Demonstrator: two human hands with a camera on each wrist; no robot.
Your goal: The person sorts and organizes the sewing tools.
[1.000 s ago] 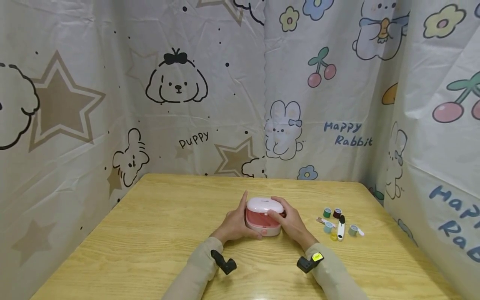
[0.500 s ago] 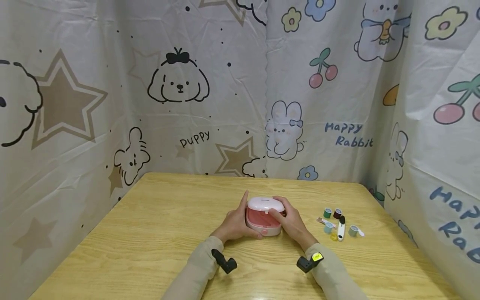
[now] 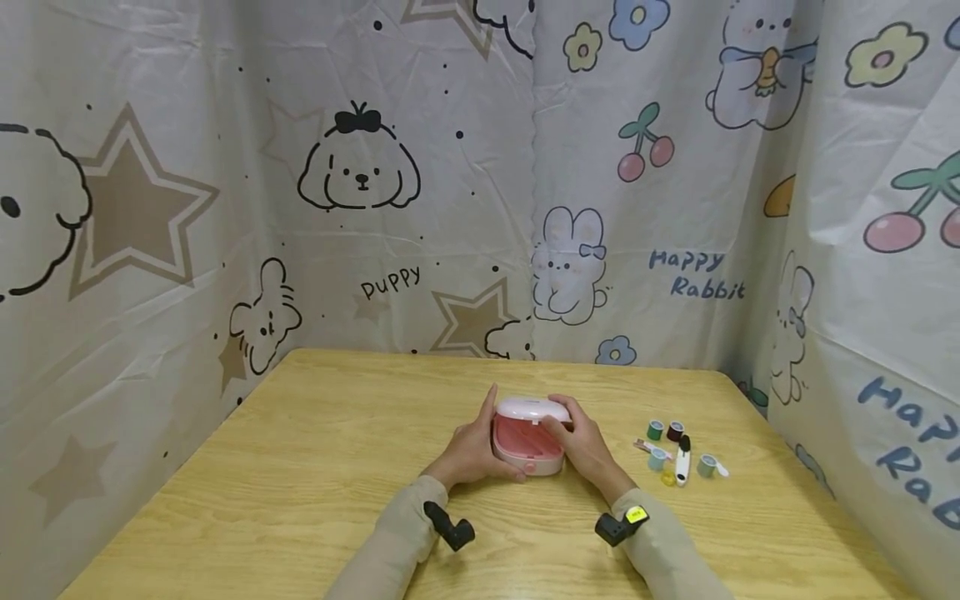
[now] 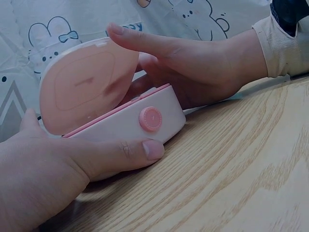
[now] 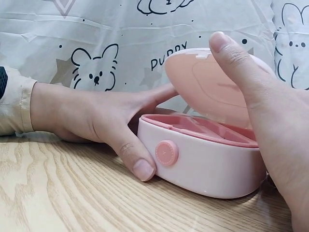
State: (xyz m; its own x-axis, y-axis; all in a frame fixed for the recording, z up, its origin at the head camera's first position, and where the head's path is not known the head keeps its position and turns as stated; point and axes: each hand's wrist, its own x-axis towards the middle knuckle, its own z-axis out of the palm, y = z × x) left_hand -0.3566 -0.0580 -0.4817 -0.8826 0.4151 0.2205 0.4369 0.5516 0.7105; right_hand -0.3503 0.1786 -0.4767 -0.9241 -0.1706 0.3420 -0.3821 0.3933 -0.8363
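Observation:
A small white storage box [image 3: 547, 467] with a pink inside sits on the table, its white lid [image 3: 531, 408] tilted up at the front. My left hand [image 3: 471, 451] grips the box's left side, thumb laid along the front near a round pink button [image 5: 166, 152]. At the right, my right hand [image 3: 588, 448] holds the lid, its thumb [image 5: 231, 55] at the front edge; its other fingers reach round the far side, partly hidden. Pink dividers [image 5: 212, 128] part the inside of the box in the right wrist view.
Right of the box lie several small spools, among them a green spool [image 3: 655, 431] and a dark red spool [image 3: 675, 431]. Beside them are a white tool with a black tip [image 3: 682, 463] and a small yellow thing [image 3: 668, 478]. Printed curtains [image 3: 465, 167] enclose the wooden table [image 3: 337, 433].
The lid has tilted up slightly more, showing more of the pink inside. My right hand has risen a little with it, while the left hand keeps its hold. The head view has shifted slightly.

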